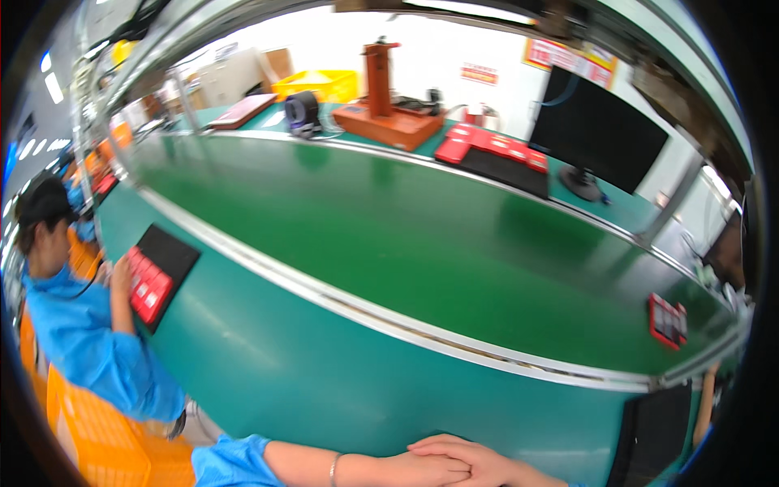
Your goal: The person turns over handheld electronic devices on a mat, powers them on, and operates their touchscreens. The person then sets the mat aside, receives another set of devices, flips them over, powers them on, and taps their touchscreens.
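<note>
At the table's near edge my two hands lie together, one laid across the other. My left hand (422, 468) comes in from the left, with a thin bracelet on the wrist and a blue sleeve pushed up. Its fingers rest against my right hand (473, 456), which reaches in from the right with its fingers stretched out. No object shows in either hand. A sliver of something dark (442, 434) shows just beyond them; its kind cannot be made out. Under and around them is the green tabletop (341, 398).
A green conveyor belt (349, 219) runs beyond a metal rail (357, 304), carrying red-edged pieces (668, 321). A black mat (653, 430) lies right, beside another person's arm (706, 406). At left, a co-worker in blue (89, 325) handles red boxes (148, 284). A monitor (596, 126) stands behind.
</note>
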A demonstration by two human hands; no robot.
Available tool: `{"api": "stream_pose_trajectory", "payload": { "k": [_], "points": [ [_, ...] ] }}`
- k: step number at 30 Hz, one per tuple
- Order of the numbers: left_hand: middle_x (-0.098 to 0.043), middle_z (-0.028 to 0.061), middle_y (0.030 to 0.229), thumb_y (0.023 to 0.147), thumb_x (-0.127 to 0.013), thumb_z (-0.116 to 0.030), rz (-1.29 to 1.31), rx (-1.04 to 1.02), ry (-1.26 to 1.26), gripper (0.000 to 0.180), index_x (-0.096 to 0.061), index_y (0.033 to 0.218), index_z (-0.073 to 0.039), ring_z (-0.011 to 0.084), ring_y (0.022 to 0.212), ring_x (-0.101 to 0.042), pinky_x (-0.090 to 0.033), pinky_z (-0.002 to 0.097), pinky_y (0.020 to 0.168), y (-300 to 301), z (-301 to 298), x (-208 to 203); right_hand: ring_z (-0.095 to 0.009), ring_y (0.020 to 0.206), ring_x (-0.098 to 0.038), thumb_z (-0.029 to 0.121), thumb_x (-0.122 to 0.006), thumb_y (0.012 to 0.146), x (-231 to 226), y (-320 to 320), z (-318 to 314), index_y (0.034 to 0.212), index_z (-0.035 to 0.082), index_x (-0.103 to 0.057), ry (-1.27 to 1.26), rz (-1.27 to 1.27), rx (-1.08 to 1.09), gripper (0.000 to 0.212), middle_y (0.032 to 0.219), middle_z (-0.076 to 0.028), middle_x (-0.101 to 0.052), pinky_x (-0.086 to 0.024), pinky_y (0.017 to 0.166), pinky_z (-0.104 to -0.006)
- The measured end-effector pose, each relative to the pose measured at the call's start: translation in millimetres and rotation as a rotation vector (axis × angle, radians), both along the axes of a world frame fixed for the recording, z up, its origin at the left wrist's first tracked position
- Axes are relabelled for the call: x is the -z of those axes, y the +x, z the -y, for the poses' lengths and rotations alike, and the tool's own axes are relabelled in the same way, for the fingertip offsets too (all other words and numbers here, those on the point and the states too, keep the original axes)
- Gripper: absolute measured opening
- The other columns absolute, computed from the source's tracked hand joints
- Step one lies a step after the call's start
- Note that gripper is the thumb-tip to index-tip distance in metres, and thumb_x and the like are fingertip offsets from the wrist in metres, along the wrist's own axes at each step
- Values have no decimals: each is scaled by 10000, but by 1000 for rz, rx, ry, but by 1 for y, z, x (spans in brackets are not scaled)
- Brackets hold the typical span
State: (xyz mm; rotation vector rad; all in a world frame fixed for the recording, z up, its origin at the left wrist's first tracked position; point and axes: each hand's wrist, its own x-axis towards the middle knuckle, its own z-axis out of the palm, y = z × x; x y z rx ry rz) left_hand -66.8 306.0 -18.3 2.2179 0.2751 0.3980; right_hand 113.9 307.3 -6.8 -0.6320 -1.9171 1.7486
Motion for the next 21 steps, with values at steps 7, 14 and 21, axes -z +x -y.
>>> {"api": "stream_pose_trajectory", "payload": {
  "k": [7,14,21],
  "points": [
    [-625,160,1005,788,-656,-174,-8,-19,80,315,-604,1054,-13,332,983,-596,-471,415,872,111,-11,14,-305,1200,-505,214,-726,750,14,114,-15,1321,32,-491,98,-90,29,644,1277,-168,-510,-390,1029,-397],
    [-613,146,1028,781,-659,-197,-43,-22,74,291,-621,1014,-27,323,967,-597,-477,397,858,198,-8,14,-305,1168,-531,225,-763,763,11,205,-5,1308,32,-499,190,-85,65,635,1245,-176,-532,-422,995,-391],
    [-621,157,968,752,-689,-195,-71,-72,56,295,-639,983,-17,335,918,-608,-495,402,805,261,10,7,-311,1161,-537,294,-785,767,19,265,9,1313,24,-496,205,-117,39,674,1243,-182,-541,-424,989,-398]
  ]
}}
